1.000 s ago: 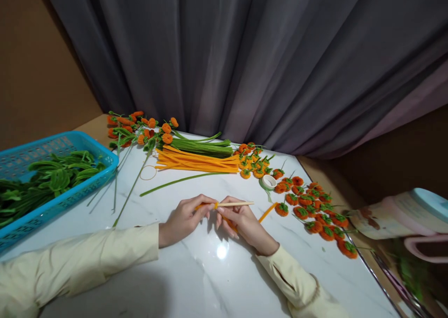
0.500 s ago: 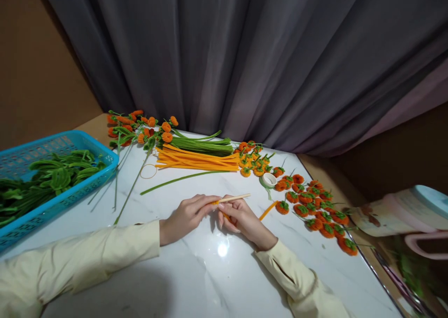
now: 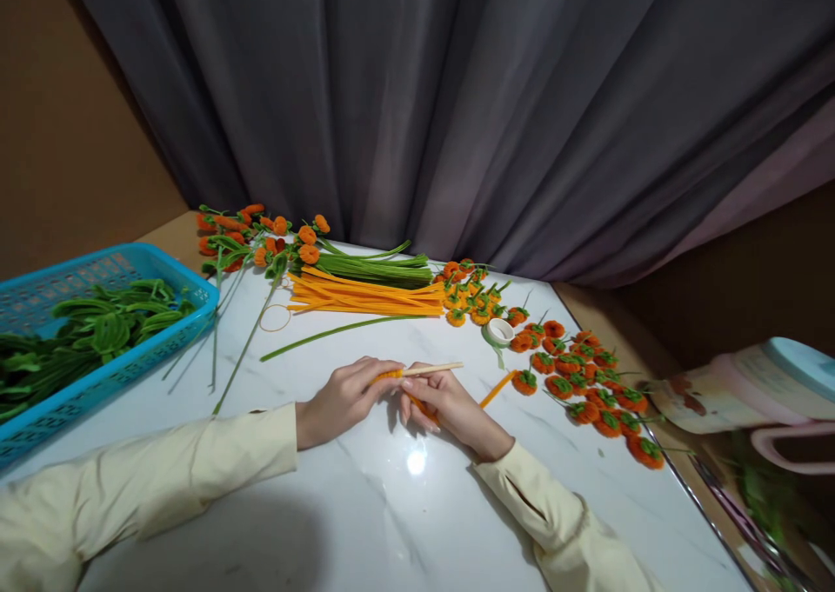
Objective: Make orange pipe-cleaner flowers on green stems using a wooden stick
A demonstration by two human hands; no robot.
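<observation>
My left hand (image 3: 345,399) is closed on a thin wooden stick (image 3: 434,369), whose pale end points to the right. Yellow-orange pipe cleaner (image 3: 390,375) is coiled round the stick close to my left fingertips. My right hand (image 3: 450,405) pinches the pipe cleaner beside the coil, and its loose tail (image 3: 499,389) sticks out past the right wrist. Both hands meet just above the white marbled table (image 3: 339,514). Beyond them lie a single green pipe cleaner (image 3: 332,335), a bundle of yellow-orange pipe cleaners (image 3: 365,296) and a bundle of green ones (image 3: 378,270).
Several small orange pumpkin-like pieces (image 3: 567,387) spread along the right, near a roll of pale green tape (image 3: 500,332). A blue basket (image 3: 207,301) of green pieces stands left. Orange flowers (image 3: 309,254) lie at the back left. A tumbler (image 3: 731,392) is far right.
More of the yellow-orange coil shows on the stick by my left fingertips. My right fingers have shifted slightly. The whole view has moved a little.
</observation>
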